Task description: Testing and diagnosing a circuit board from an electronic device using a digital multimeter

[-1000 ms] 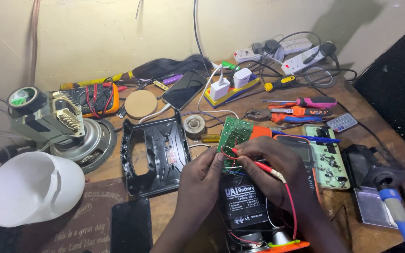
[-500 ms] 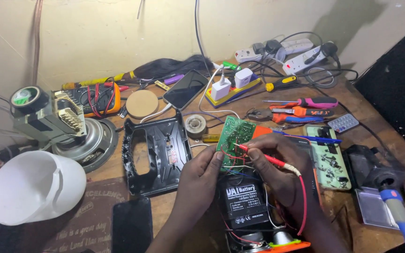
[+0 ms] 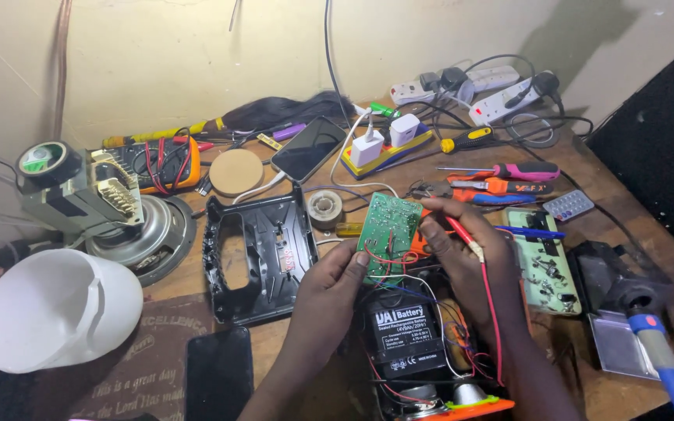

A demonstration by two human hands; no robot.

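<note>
My left hand (image 3: 329,292) holds the lower left edge of a green circuit board (image 3: 388,230), tilted up over an opened device. My right hand (image 3: 470,261) grips a red test probe (image 3: 462,234) with a red lead running down my wrist, its tip close to the board's right side. Below both hands sits a black rectangular battery (image 3: 403,331) inside the orange-rimmed device (image 3: 462,405), with red and black wires around it.
A black plastic housing shell (image 3: 255,253) lies left of my hands. A white bowl-shaped cover (image 3: 56,308), a speaker with transformer (image 3: 111,210), a multimeter (image 3: 157,164), phones, screwdrivers (image 3: 501,171), power strips (image 3: 501,97) and a soldering iron (image 3: 661,355) crowd the wooden table.
The circuit board has been lifted and tilted more upright. My right hand with the red probe shifted up toward the board's right edge.
</note>
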